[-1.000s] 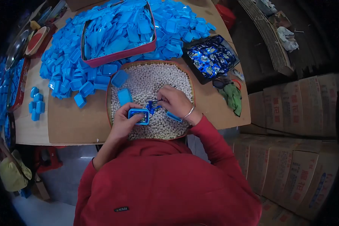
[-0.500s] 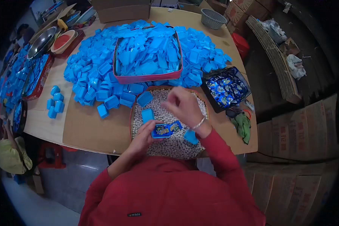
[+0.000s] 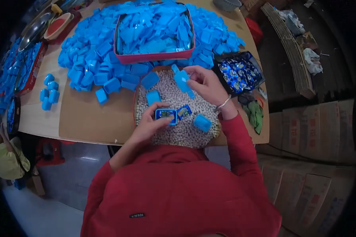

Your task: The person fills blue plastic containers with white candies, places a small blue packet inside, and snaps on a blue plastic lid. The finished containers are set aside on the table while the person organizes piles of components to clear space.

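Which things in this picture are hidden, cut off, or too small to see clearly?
Head view only:
- Contents of the small blue box: too small, partly covered by the left hand.
- Print on the foil packets: too small.
- Pink tray: top cut off by the frame edge.
- Metal bowl: darkened at the lens edge.

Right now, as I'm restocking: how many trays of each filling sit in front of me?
Round tray of white pellets: 1
Pink-walled tin of blue lids: 1
Dark tray of foil packets: 1
Total: 3
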The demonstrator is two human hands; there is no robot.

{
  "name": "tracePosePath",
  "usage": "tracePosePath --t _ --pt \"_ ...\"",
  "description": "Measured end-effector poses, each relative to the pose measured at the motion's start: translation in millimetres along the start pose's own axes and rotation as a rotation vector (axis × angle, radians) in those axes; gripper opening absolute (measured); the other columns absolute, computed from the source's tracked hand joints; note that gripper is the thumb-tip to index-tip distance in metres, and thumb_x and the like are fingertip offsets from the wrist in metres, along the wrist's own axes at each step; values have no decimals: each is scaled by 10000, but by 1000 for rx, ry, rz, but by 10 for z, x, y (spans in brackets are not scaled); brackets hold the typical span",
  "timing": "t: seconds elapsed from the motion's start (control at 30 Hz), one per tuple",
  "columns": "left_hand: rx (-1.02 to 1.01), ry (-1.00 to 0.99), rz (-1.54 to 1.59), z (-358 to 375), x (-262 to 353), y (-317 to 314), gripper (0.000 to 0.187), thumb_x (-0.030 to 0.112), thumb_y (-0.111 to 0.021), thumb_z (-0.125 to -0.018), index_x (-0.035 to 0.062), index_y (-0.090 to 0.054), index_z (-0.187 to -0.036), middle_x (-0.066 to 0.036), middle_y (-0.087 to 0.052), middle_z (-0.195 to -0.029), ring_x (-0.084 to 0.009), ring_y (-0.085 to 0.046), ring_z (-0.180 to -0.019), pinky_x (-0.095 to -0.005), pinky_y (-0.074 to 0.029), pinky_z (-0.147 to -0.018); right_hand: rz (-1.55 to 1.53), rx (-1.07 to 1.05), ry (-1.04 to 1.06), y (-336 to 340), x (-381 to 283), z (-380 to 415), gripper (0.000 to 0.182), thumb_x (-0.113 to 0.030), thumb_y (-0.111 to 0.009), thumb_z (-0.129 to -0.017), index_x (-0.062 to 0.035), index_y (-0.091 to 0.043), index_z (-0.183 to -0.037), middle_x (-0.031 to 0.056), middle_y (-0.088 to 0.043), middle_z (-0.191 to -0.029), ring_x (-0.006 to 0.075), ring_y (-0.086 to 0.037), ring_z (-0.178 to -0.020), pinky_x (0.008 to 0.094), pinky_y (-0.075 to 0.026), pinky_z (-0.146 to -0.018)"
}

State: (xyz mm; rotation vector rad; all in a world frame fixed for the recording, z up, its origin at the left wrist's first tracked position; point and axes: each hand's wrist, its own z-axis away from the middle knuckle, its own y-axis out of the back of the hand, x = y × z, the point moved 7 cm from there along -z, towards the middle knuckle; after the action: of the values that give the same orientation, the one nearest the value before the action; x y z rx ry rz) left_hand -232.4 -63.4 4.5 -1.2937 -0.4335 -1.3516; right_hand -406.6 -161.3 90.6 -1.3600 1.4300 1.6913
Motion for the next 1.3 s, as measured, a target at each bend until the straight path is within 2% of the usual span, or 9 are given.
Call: tracePosePath --t 0.03,0.13,0.27,0.4,0.53,0.93,1.1,1.17,1.3 --pt "-56 15 49 -3 -18 -32 510 51 -695 -804 102 -474 -1261 -31 -601 -1048 -132 -602 -941 -281 -517 -777 -54 -31 -79 -55 288 128 327 -87 -652 -788 -14 -568 -1095 20 -582 -731 100 -526 -647 285 -451 -579" --pt "-199 -154 69 -29 29 -156 630 -51 -704 -746 91 -431 -1295 -23 -554 -1134 -126 -576 -1017 -266 -490 -840 299 144 -106 -67 639 385 338 -179 -720 -720 -30 -545 -968 117 -590 -778 280 -603 -677 390 -475 -608" --pt "-164 -136 12 -31 -26 -116 589 -55 -701 -772 76 -444 -1285 -16 -561 -1152 -113 -573 -1027 -258 -492 -830 689 229 79 -229 332 464 329 -187 -740 -678 -45 -546 -901 165 -563 -891 387 -596 -796 460 -489 -661" --pt "-115 -176 -6 18 26 -147 554 -48 -703 -781 65 -474 -1273 -26 -585 -1132 -116 -587 -1020 -257 -503 -818 726 243 101 -222 384 395 295 -167 -736 -672 -45 -571 -884 155 -575 -865 374 -605 -790 453 -495 -670" --pt "-94 -214 -53 12 52 -111 532 -26 -716 -783 48 -498 -1262 -27 -601 -1098 -118 -596 -1011 -258 -505 -833 286 62 244 -205 -216 615 283 -97 -723 -673 -69 -617 -934 105 -603 -857 322 -609 -793 413 -504 -674" --pt "-110 -309 -235 63 120 -167 512 10 -725 -784 44 -526 -1255 -22 -608 -1046 -101 -587 -952 -253 -498 -806 474 -85 498 -507 -518 896 346 -52 -740 -679 -70 -627 -1005 95 -611 -1006 306 -597 -928 393 -511 -769" --pt "-115 -174 -184 114 160 -166 472 62 -689 -829 52 -520 -1269 -27 -598 -1084 -115 -574 -992 -257 -485 -817 190 43 375 -472 -361 901 371 -116 -732 -743 -55 -616 -1090 92 -588 -995 257 -602 -927 340 -500 -777" --pt "-99 -275 -193 180 279 -261 432 83 -666 -854 56 -526 -1262 -32 -583 -1112 -121 -561 -1020 -260 -476 -827 -309 -7 -69 -527 -54 938 448 -171 -722 -799 -25 -578 -1197 108 -579 -1031 219 -602 -937 318 -488 -799" --pt "-38 -362 -337 242 367 -276 366 80 -620 -869 61 -566 -1231 -39 -575 -1152 -132 -540 -1058 -271 -448 -895 -183 49 55 -620 -5 923 468 -189 -706 -836 -31 -552 -1248 106 -563 -1092 204 -597 -947 312 -493 -805"
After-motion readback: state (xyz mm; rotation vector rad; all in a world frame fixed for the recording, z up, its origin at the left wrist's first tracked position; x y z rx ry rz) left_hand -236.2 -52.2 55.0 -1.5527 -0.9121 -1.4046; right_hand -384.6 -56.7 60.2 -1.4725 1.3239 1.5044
